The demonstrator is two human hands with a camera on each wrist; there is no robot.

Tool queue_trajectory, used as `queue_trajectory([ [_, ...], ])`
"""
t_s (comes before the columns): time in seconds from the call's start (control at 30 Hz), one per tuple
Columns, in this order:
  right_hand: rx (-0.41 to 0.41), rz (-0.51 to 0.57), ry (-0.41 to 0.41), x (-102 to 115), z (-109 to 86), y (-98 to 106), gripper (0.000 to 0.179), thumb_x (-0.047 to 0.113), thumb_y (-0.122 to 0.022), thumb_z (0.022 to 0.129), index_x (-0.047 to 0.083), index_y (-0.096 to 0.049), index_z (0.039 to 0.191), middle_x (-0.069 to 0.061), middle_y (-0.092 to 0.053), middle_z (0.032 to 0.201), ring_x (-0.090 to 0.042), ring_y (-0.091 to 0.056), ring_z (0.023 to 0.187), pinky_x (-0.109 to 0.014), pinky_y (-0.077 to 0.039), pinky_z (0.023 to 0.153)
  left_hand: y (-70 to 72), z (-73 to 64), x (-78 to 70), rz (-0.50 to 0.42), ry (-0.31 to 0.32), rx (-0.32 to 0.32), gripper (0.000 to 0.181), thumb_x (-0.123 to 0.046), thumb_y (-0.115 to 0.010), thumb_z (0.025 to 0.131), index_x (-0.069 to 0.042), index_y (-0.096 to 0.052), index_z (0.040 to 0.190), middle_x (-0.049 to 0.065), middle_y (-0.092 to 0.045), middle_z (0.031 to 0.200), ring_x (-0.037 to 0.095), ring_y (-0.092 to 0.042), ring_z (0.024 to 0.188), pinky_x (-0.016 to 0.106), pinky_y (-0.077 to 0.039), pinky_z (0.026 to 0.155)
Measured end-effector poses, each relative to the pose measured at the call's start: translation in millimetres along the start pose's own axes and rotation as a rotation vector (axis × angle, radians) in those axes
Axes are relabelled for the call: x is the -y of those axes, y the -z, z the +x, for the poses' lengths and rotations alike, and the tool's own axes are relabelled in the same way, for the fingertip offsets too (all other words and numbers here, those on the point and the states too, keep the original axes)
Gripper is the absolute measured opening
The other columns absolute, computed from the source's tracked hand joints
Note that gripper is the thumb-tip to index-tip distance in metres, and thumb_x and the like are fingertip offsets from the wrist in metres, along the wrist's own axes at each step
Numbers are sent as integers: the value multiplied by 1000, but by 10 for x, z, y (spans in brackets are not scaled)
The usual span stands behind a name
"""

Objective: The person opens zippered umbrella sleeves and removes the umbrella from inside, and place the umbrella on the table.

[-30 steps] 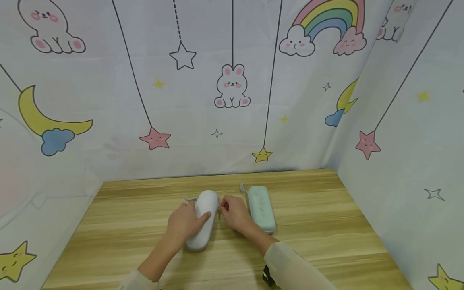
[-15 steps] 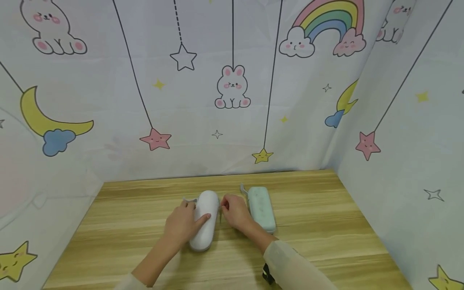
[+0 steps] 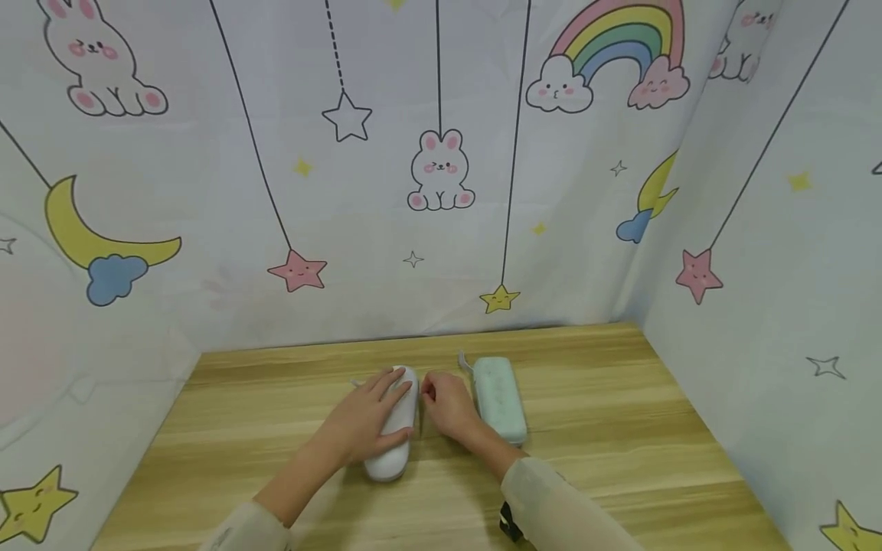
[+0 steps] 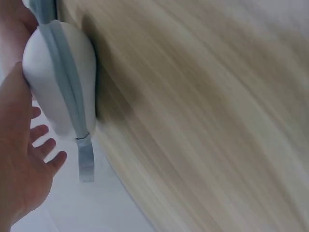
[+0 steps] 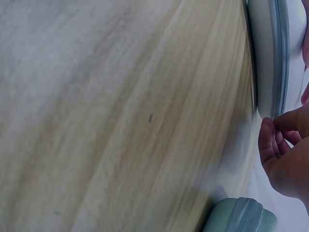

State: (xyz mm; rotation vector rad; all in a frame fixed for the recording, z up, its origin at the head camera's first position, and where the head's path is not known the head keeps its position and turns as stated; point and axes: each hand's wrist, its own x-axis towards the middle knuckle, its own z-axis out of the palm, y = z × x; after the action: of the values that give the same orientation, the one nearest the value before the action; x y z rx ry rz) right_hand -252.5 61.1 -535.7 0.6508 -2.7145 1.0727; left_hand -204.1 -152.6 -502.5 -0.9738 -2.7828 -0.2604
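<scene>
Left of the mint-green case (image 3: 500, 399), your left hand (image 3: 364, 419) lies spread on the white case (image 3: 389, 462); your right hand (image 3: 449, 405) pinches its zip (image 5: 281, 63), which looks closed where visible. What remains is unclear.

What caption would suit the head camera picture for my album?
Left hand spread over a white case, right hand curled at its side, green case nearby on a wooden table.

BG: creased white wall covering (image 3: 365, 207), cartoon rabbits (image 3: 441, 180), stars (image 3: 298, 272), crescent moon (image 3: 103, 240), rainbow (image 3: 620, 37) | right: matching side panel (image 3: 772, 329), corner join | table (image 3: 606, 421): yellow-brown wood grain, back edge along covering | light: soft, faint shadows
</scene>
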Motion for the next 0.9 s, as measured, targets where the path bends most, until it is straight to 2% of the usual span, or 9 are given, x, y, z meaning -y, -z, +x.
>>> queue_trajectory([
  [0.1, -6, -6, 6, -12, -16, -10, 13, -2, -74, 91, 9, -69, 86, 4, -61, 74, -9, -55, 68, -25, -49, 63, -45, 6, 21, 15, -22, -2, 72, -55, -65, 100, -8, -55, 154, 17, -42, 164, 39, -38, 152, 54, -46, 113],
  [0.27, -11, -6, 20, -31, -26, 1, 12, -2, -73, 91, 9, -69, 87, 3, -63, 75, -9, -56, 68, -25, -50, 63, -116, 10, 40, 5, -13, 18, 64, -48, -58, 105, -8, -54, 155, 18, -39, 167, 36, -33, 156, 53, -47, 113],
  [0.37, -2, 5, 13, -34, -27, 17, 13, -2, -73, 92, 9, -68, 87, 4, -63, 75, -8, -56, 67, -24, -50, 62, -161, 7, 42, 14, -11, 9, 61, -43, -55, 107, -6, -53, 155, 18, -37, 167, 37, -32, 156, 52, -45, 115],
  [0.57, 20, 11, 5, -7, -12, 35, 16, -5, -72, 93, 9, -67, 87, 3, -63, 77, -8, -57, 68, -24, -50, 62, -197, -10, 47, 40, -5, -36, 58, -39, -54, 107, -5, -54, 154, 19, -39, 166, 39, -35, 154, 51, -45, 115],
  [0.9, 19, -10, 26, -13, -34, 22, 15, -4, -72, 92, 9, -67, 88, 2, -64, 79, -10, -58, 70, -25, -51, 64, -223, -19, 32, 26, 22, -43, 58, -40, -54, 107, -5, -55, 153, 18, -38, 166, 38, -34, 154, 52, -47, 113],
])
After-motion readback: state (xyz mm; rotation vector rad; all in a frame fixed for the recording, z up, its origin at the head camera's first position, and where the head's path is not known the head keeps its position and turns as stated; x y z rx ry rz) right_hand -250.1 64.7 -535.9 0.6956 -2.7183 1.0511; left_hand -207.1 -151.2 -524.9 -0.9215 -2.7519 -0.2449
